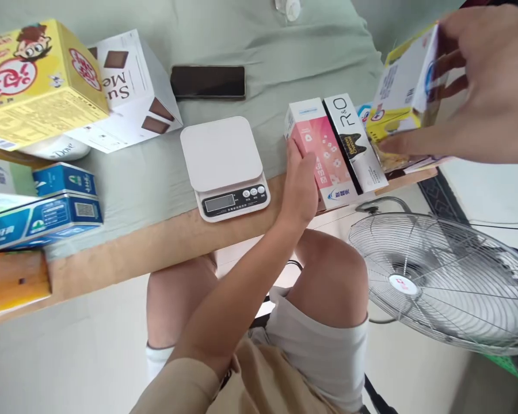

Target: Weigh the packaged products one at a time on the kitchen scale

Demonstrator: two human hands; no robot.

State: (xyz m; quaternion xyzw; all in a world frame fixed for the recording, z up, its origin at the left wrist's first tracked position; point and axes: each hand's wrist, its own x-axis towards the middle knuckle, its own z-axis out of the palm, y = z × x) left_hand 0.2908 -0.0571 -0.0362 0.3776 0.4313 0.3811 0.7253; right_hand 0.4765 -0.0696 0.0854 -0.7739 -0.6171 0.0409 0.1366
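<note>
My left hand (303, 187) is closed against the near left side of a pink toothpaste box (322, 146), which lies on the table. Right beside it lies a black-and-white box (354, 141) marked R&O. My right hand (487, 92), slightly blurred, grips a yellow and white box (399, 86) at the table's right end, thumb along its near side and fingers behind. Other packages under that box are mostly hidden. Left of my left hand sits a white kitchen scale (222, 155) with a bare platform; its display shows no readable figure.
A dark phone (208, 81) lies behind the scale. At the left are a yellow snack box (38, 86), a white box (133, 95), blue boxes (64, 210) and an orange package (15, 279). A floor fan (403, 284) stands below the table's right edge.
</note>
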